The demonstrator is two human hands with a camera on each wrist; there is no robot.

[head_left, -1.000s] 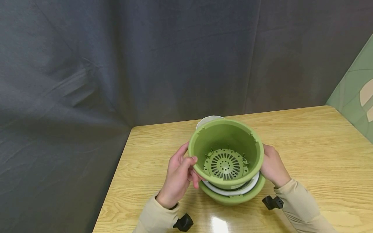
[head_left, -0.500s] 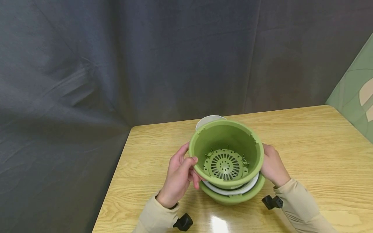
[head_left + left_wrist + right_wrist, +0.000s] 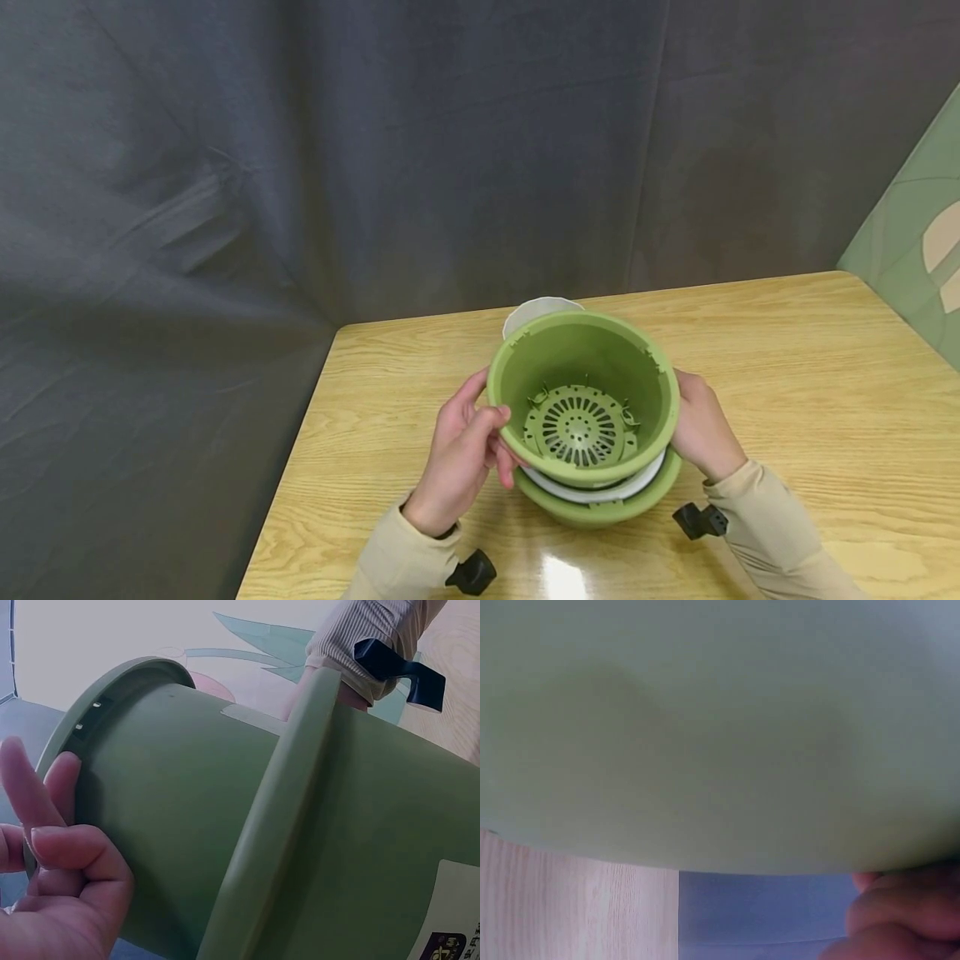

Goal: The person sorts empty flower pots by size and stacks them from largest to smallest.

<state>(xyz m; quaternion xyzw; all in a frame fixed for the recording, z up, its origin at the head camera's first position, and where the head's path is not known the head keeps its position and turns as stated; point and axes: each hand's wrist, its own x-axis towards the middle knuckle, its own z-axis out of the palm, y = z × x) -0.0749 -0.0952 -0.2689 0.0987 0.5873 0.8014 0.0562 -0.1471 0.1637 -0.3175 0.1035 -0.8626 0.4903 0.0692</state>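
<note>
A green plastic flower pot (image 3: 592,354) with a slotted round grate in its bottom is tilted over a second green pot (image 3: 592,515). Between the two shows a white pot rim (image 3: 618,490). My left hand (image 3: 459,454) grips the upper pot's rim, thumb over the edge and fingers beneath it. On the far side my right hand (image 3: 703,429) holds that pot, its fingers mostly hidden behind the wall. In the left wrist view the lower pot (image 3: 375,810) fills the right part, with a printed label (image 3: 450,915) on it. A pale green wall (image 3: 705,765) covers most of the right wrist view.
Behind the pots, a white scalloped piece (image 3: 536,308) peeks out. They stand on a light wooden table (image 3: 810,375), backed by a dark grey curtain (image 3: 480,150). Each sleeve carries a black wrist mount (image 3: 474,572).
The upper pot's rim has lowered very slightly toward me, so a little more of the white piece behind shows. Both hands keep their hold.
</note>
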